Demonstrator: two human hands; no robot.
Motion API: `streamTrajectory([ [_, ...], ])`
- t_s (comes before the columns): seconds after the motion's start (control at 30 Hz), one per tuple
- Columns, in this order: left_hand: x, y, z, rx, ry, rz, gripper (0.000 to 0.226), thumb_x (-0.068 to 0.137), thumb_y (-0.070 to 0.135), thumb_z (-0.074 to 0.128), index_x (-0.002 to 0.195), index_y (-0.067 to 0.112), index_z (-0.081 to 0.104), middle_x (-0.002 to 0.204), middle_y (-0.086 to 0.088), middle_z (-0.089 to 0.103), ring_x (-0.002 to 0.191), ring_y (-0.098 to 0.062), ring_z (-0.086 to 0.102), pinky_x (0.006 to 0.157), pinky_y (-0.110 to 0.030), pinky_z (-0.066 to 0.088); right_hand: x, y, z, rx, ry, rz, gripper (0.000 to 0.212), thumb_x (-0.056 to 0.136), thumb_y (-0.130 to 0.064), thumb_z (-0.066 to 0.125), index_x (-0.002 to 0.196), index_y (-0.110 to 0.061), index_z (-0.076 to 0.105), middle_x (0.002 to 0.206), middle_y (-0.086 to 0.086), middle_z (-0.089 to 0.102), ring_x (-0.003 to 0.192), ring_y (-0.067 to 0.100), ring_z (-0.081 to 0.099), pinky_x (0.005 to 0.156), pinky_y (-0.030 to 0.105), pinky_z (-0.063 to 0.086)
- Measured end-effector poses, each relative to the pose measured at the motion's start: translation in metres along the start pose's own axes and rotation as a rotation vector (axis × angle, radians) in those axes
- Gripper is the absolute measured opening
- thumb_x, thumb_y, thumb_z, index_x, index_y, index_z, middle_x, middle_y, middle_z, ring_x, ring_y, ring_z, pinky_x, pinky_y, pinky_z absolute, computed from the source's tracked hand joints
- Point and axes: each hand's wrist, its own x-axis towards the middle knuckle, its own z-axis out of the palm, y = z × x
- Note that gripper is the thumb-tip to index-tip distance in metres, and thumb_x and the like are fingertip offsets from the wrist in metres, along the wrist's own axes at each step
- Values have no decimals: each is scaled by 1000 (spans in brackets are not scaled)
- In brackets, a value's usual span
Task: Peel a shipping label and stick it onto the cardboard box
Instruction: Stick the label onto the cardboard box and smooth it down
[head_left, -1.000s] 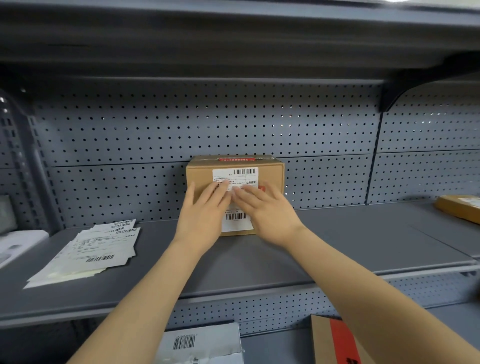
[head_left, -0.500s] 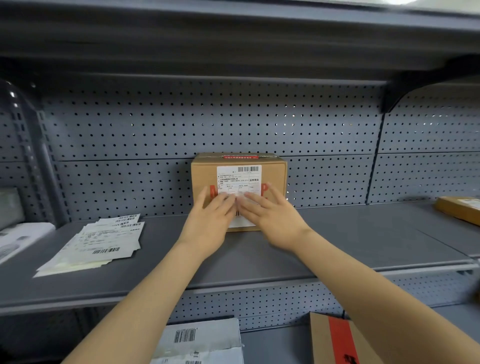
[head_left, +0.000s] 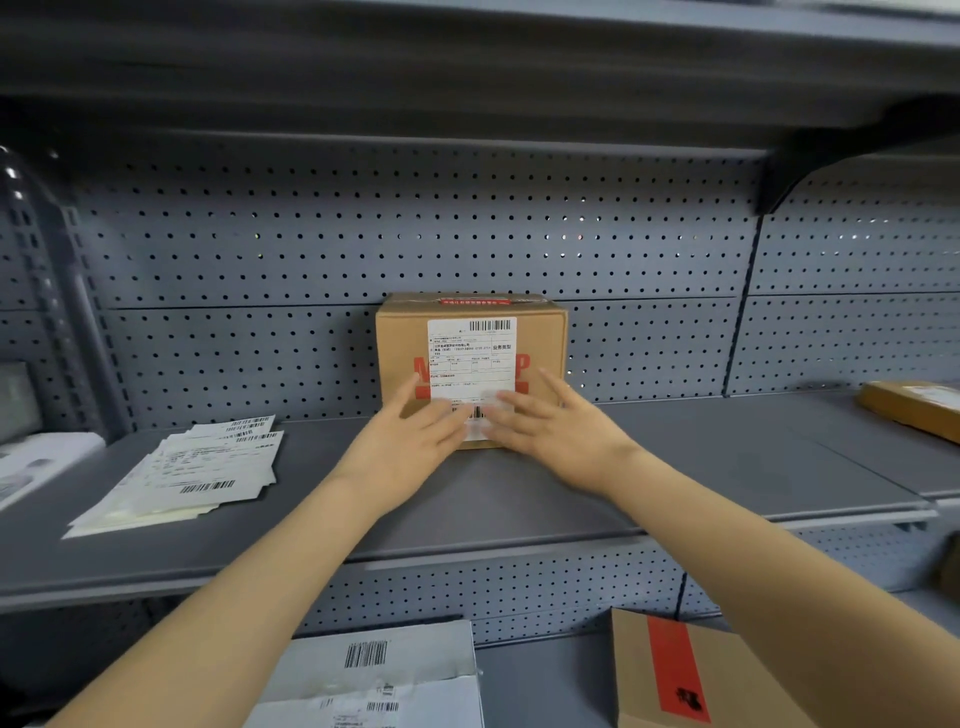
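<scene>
A brown cardboard box (head_left: 540, 338) with red print stands against the pegboard at the back of the grey shelf (head_left: 519, 493). A white shipping label (head_left: 470, 358) with a barcode lies flat on its front face. My left hand (head_left: 405, 447) and my right hand (head_left: 550, 426) rest flat with fingers spread over the label's lower part and the box's bottom edge. The fingertips nearly meet at the label's lower barcode. Neither hand grips anything.
A loose stack of label sheets (head_left: 182, 473) lies on the shelf to the left. Another brown parcel (head_left: 914, 410) sits at the far right. On the lower shelf are a white parcel (head_left: 374, 680) and a cardboard box with red tape (head_left: 675, 675).
Both hands have slid down the label from its middle to its bottom edge, uncovering most of the printed label. The box has not moved.
</scene>
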Motion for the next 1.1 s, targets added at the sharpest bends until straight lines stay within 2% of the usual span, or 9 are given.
streamTrajectory([
  [0.13,1,-7,14,35,-136,-4,69,97,24,41,151,24,-1,158,-1,-22,147,-20,-10,111,-61,-7,7,-3,13,-66,-88,13,61,98,-25,33,149,-32,-1,159,-8,-14,147,22,-11,108,56,-18],
  [0.27,-7,-15,24,49,-183,-5,69,98,22,40,150,30,-5,155,0,-30,145,-23,-17,111,-58,-10,-7,10,20,-76,-125,55,64,97,-25,37,147,-41,1,158,-10,-20,146,28,-13,110,58,-15],
  [0.43,-6,-9,12,135,-155,65,70,96,25,46,150,23,2,158,-7,-20,146,-28,-12,109,-59,-13,-9,5,16,-91,-59,19,60,97,-23,36,148,-33,7,160,-3,-12,147,27,-10,106,56,-17],
  [0.5,-2,-6,9,134,-140,88,70,96,27,44,151,23,1,159,-5,-17,147,-26,-10,109,-60,-13,-2,-1,14,-86,-50,-2,60,98,-25,33,149,-32,2,160,-4,-10,147,25,-10,105,55,-18],
  [0.7,-6,-17,7,66,-208,4,63,98,22,40,151,26,7,159,2,-16,147,-18,-7,110,-60,-11,-5,11,16,-27,-54,93,62,96,-21,36,148,-37,7,159,-13,-9,145,33,-14,102,57,-23],
  [0.83,-10,-25,0,33,-127,-14,60,96,16,39,150,21,13,161,-3,-8,147,-20,-2,109,-64,-6,-8,10,7,31,-4,114,62,92,-12,39,148,-27,18,161,-5,6,146,32,-8,104,55,-22],
  [0.93,-2,-22,-4,10,-118,-66,66,96,21,40,150,23,2,160,-4,-17,147,-23,-10,109,-65,-5,6,1,4,10,25,107,64,94,-17,37,149,-28,7,161,-3,-1,146,31,-9,104,55,-23],
  [1.1,-6,-20,8,-2,-201,-173,76,95,21,43,150,24,-9,157,-2,-25,146,-24,-14,110,-63,-6,-5,7,18,-90,-63,213,71,95,-23,36,148,-31,-12,158,-7,-21,144,33,-18,105,59,-21],
])
